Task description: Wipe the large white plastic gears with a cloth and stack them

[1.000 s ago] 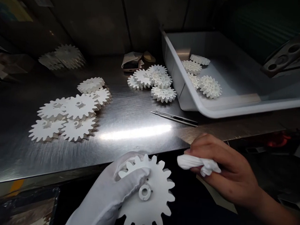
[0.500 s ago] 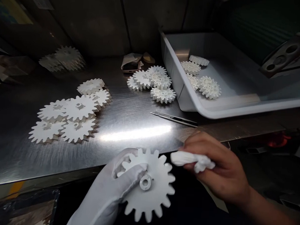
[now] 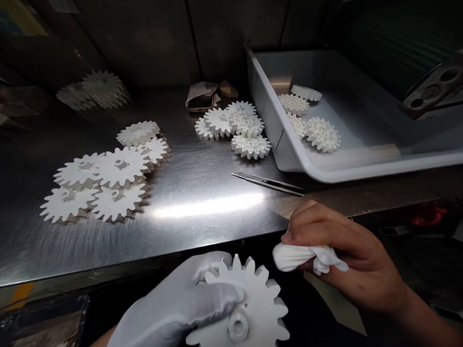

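Observation:
My left hand (image 3: pixel 187 299), in a white glove, grips a white plastic gear (image 3: pixel 261 318) by its toothed rim, the thumb lying across its face near the raised hub. The gear's lower edge runs out of the picture. Bare and closed, my right hand (image 3: pixel 350 255) pinches a crumpled white cloth (image 3: pixel 300 257) just right of the gear, apart from it. On the metal bench (image 3: pixel 199 218) beyond, several similar gears (image 3: pixel 120 166) lie overlapping at left. A smaller group of gears (image 3: pixel 245 122) sits beside the tray. A slim utility knife (image 3: pixel 269 183) lies before them.
A grey plastic tray (image 3: pixel 312 169) with several gears (image 3: pixel 322 134) inside stands at the right. Stacked gears (image 3: pixel 105 88) are at the back left. A wrapped dark object (image 3: pixel 201 96) lies near the back wall. A metal bracket (image 3: pixel 430 90) overhangs the tray.
The held gear and my left hand have moved down and to the right, tilting slightly. My right hand with the cloth has shifted a little right and down.

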`<state>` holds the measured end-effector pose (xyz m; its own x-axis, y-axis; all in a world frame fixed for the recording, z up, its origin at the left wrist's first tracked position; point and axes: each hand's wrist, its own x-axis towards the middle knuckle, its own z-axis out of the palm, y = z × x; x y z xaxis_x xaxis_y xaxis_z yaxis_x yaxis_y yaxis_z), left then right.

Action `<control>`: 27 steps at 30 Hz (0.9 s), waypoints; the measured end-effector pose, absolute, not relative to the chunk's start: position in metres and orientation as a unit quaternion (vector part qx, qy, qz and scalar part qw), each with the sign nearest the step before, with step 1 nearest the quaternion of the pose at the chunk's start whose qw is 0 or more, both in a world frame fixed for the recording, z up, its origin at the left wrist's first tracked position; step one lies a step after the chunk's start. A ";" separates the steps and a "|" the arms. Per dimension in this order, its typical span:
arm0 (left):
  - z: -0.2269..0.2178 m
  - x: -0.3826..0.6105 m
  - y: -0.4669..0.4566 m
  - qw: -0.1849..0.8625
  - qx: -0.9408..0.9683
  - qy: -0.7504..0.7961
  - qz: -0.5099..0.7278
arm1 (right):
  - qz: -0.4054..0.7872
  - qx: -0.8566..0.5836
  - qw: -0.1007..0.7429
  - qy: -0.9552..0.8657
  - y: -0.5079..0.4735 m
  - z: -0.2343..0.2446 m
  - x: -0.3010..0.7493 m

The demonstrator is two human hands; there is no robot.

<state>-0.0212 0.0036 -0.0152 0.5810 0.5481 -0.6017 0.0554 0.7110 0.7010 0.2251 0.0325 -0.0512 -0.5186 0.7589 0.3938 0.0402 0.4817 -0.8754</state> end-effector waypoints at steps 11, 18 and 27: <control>-0.016 -0.015 0.009 0.811 0.372 0.428 0.143 | 0.441 -0.184 0.365 -0.799 0.041 -0.039 0.205; -0.018 -0.016 0.003 0.797 0.355 0.457 0.173 | 0.425 -0.145 0.363 -0.816 0.036 -0.032 0.199; -0.020 -0.020 -0.011 0.818 0.168 0.468 0.290 | 0.613 -0.355 0.405 -0.579 0.025 -0.059 0.230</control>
<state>-0.0202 -0.0108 -0.0195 0.3941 0.6313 -0.6679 -0.3172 0.7755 0.5458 0.2300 0.0245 -0.0588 -0.4206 0.9066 0.0342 -0.0855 -0.0021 -0.9963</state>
